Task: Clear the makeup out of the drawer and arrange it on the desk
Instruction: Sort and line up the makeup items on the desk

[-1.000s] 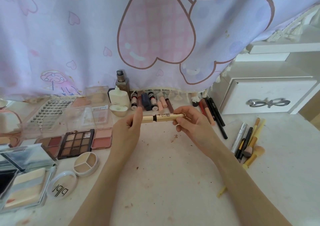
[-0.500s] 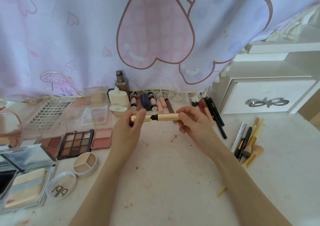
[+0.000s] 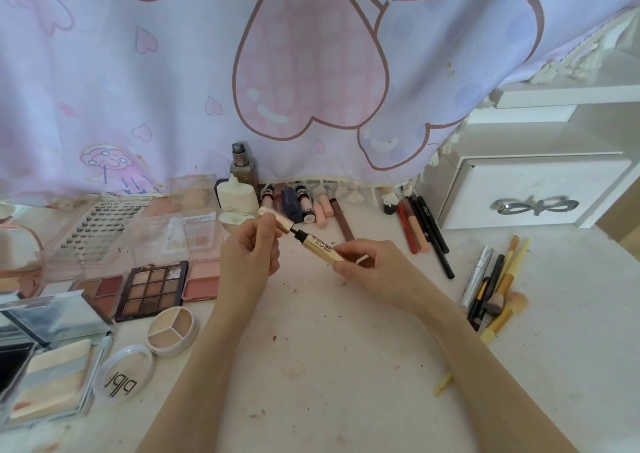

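Cloth (image 3: 138, 71): a big purple cloth with pink hearts hangs over the top half of the frame.
Table (image 3: 329, 366): the pale table fills the lower half. It has small brown crumbs on it.
Drawer (image 3: 533, 196): the white drawer with a bow handle sits at the right middle. It looks closed.
Palettes (image 3: 152, 291): the colour trays and powders lie in the lower left, close together.
Brushes (image 3: 495, 293): the brushes lie in a bunch at the right, just beside the right arm.
Pencils (image 3: 422, 227): the long pencils lie in a row, right of the middle, near the drawer.
Left hand (image 3: 249, 262): its fingers curl round the gold cap (image 3: 275, 218) in the middle of the frame.
Right hand (image 3: 374, 269): its fingers pinch the gold tube (image 3: 320, 250), which tilts down to the right.
Gold makeup: it is up in the air over the table, between the two hands. A black neck shows between cap and tube, so I think it is a little open.
How to do it well: I think the cap should go on straight, then turn until it is tight. Hold the tube steady so nothing black smears. Then lay it with other thin things, maybe by the pencils.
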A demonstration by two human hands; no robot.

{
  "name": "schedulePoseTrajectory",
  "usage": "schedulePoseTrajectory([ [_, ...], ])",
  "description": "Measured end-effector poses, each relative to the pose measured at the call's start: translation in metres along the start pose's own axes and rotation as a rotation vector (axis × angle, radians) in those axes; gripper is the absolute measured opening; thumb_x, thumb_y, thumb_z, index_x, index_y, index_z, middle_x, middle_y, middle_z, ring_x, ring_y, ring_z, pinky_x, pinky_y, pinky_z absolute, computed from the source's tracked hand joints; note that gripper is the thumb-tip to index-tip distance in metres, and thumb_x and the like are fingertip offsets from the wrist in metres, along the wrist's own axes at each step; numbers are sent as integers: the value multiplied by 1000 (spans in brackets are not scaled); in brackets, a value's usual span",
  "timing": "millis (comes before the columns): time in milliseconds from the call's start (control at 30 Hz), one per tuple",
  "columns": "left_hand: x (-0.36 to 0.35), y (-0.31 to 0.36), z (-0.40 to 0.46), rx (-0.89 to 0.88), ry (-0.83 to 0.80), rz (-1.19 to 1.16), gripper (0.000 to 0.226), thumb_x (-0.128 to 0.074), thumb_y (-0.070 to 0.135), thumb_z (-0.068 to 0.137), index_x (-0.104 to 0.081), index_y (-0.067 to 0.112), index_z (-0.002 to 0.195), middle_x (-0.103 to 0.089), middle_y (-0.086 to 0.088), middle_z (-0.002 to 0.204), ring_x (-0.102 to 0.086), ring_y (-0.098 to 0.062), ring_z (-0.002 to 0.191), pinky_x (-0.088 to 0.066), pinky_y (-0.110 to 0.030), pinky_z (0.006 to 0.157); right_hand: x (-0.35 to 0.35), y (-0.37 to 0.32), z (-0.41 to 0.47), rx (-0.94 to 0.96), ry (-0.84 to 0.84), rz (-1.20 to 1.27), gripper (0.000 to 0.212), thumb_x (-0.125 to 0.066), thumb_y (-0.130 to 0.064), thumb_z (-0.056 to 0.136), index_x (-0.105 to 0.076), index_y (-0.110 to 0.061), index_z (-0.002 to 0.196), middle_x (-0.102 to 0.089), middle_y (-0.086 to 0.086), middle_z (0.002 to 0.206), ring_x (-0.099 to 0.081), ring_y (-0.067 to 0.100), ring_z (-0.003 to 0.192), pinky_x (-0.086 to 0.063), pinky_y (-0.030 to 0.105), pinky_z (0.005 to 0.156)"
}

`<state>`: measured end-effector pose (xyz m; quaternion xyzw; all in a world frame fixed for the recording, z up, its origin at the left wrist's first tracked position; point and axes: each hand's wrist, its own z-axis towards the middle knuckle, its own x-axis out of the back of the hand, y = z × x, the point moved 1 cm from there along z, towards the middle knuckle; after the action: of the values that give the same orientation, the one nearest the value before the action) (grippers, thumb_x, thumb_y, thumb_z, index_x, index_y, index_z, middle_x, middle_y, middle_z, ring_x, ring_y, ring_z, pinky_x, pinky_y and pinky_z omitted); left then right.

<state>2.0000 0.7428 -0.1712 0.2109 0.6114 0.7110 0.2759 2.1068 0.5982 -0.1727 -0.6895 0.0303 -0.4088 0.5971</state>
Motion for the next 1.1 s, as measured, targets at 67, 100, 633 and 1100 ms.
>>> schedulePoseTrajectory([
  [67,-1,-1,0,-40,18,99,36,-42,30,96,-55,10,70,-42,5,47,-35,-9,43,-32,-18,42,3,0,1,-14,74,-6,24,-60,-18,90,-66,-17,113,-65,-10,87,-54,-3,70,-39,6,63],
  [100,0,-2,-1,-57,38,154,38,-40,31,97,-53,10,68,-45,3,49,-38,-8,43,-34,-17,44,7,0,1,-44,141,42,21,-60,-18,89,-68,-18,109,-66,-5,87,-51,-4,68,-38,4,61],
  [633,0,-28,3,-204,-240,899,32,-47,33,93,-67,14,110,-60,1,116,-53,-18,110,-36,-36,102,5,18,25,-241,563,-420,23,-52,-17,90,-66,0,84,-54,9,75,-42,20,77,-35,25,79],
  [1100,1,-35,5,-272,-358,1043,48,-38,41,88,-56,19,127,-49,2,135,-41,-17,126,-27,-40,111,8,17,26,-122,449,-321,24,-49,-15,94,-70,-6,100,-63,10,102,-56,21,92,-28,16,76],
])
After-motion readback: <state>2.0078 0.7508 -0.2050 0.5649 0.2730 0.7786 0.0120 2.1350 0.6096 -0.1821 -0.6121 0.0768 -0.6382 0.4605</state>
